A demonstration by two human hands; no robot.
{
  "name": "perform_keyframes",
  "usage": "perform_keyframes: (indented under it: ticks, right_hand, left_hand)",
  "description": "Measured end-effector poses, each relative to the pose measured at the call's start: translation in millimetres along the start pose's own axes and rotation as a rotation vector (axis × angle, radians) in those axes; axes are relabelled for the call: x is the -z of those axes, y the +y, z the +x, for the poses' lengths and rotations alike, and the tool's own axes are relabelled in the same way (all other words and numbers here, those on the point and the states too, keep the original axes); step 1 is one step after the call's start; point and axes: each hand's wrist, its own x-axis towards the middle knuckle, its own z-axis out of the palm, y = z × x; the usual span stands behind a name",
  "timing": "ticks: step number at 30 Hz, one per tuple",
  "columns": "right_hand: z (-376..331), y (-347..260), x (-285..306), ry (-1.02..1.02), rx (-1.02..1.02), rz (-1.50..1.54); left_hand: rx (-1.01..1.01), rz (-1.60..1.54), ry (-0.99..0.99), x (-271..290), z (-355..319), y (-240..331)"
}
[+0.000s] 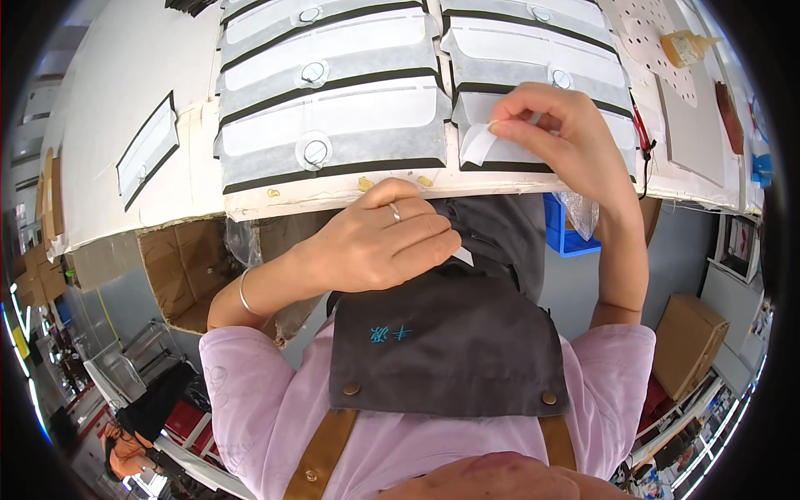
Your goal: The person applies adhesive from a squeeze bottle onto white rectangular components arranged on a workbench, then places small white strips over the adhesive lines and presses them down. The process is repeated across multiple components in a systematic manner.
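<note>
My right hand [567, 137] pinches a thin white strip [477, 145] between thumb and fingertips, over the near grey-and-white panel [510, 157] in the right column. The strip hangs down across that panel's left end. At the table's front edge, my left hand [375, 237] is closed, with a ring on one finger. A small white piece [464, 256] sticks out by its fingertips; the rest is hidden by the fingers. To the far side of this hand lies another panel [333, 129] with black borders and a round disc [315, 152] carrying a loop of thread.
Several similar panels lie in two columns on the white table [192, 158]. A smaller panel [148, 150] is at the left. On the right are a glue bottle [687, 47] and a grey board [687, 133]. Below the edge are a cardboard box [187, 271] and a blue bin [567, 237].
</note>
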Motion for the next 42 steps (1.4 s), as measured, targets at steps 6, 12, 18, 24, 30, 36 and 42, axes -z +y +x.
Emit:
perform_keyframes:
  ticks: [6, 12, 18, 24, 30, 36, 42]
  right_hand:
    - [19, -8, 1, -0.015, 0.043, -0.136]
    - [27, -5, 3, -0.009, 0.042, -0.125]
    - [29, -7, 2, -0.001, -0.082, -0.072]
    - [29, -6, 0, 0.035, -0.071, -0.099]
    - [29, -6, -1, 0.027, -0.055, -0.130]
    - [26, -7, -1, 0.070, -0.036, -0.178]
    - [13, -10, 7, 0.054, 0.452, -0.424]
  left_hand:
    - [-0.040, 0.049, -0.147, 1, 9, -3]
    - [-0.033, 0.058, -0.251, 0, 18, -6]
    - [-0.081, 0.057, -0.292, -9, 23, -6]
    - [-0.097, 0.082, -0.295, -11, 25, -8]
    - [-0.072, 0.088, -0.333, -9, 30, -9]
    - [-0.059, 0.062, -0.373, -6, 36, -10]
    - [-0.049, 0.047, -0.411, -2, 37, -11]
